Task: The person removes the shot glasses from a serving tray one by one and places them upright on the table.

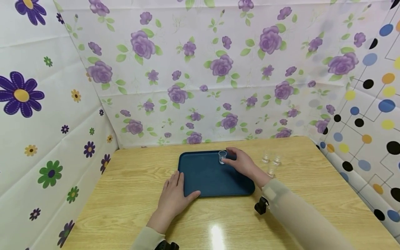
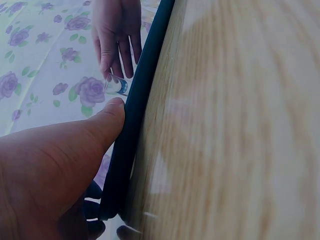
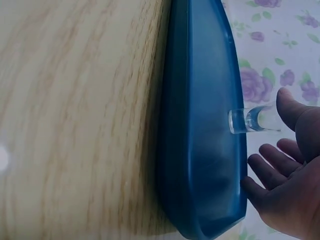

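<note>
A dark blue rectangular tray [image 1: 212,177] lies flat on the table. My left hand [image 1: 173,194] rests at its front left corner, fingers straight along the left side and thumb on the front rim. In the left wrist view that thumb [image 2: 107,120] touches the rim. A small clear shot glass [image 1: 222,157] stands upright near the back of the tray. Close beside it is my right hand [image 1: 242,163], thumb and fingers spread. The right wrist view shows a gap between the hand [image 3: 290,175] and the glass [image 3: 250,120].
To the right of the tray, several more clear glasses, one of them a front glass [image 1: 271,172], stand on the wooden table [image 1: 134,194]. A flower-patterned cloth [image 1: 187,86] hangs behind the table, with other patterned cloths at both sides.
</note>
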Action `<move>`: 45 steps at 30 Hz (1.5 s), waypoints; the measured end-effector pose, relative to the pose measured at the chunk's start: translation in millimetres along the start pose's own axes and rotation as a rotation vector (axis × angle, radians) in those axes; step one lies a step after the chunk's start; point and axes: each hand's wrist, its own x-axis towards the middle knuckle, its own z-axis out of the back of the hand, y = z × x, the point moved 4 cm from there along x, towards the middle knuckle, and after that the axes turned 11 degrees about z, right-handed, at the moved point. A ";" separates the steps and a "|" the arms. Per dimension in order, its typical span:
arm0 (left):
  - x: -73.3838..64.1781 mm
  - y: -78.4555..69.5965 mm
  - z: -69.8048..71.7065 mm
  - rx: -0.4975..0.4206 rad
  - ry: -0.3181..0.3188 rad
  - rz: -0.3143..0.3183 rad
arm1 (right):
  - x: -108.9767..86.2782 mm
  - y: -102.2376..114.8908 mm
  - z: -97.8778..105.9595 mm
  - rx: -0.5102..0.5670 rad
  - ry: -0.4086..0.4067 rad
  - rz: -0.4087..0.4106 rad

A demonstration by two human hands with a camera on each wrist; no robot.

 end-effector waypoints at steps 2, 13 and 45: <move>0.1 0.0 -0.2 -0.001 -0.002 -0.002 | 1.1 -1.4 -0.9 0.000 -0.005 -0.004; 0.6 1.9 -2.6 0.006 0.010 0.006 | 5.7 -4.6 -8.3 0.021 -0.048 0.002; 1.0 1.4 -4.0 0.010 0.017 0.013 | -6.7 14.4 -12.1 -0.106 -0.121 0.033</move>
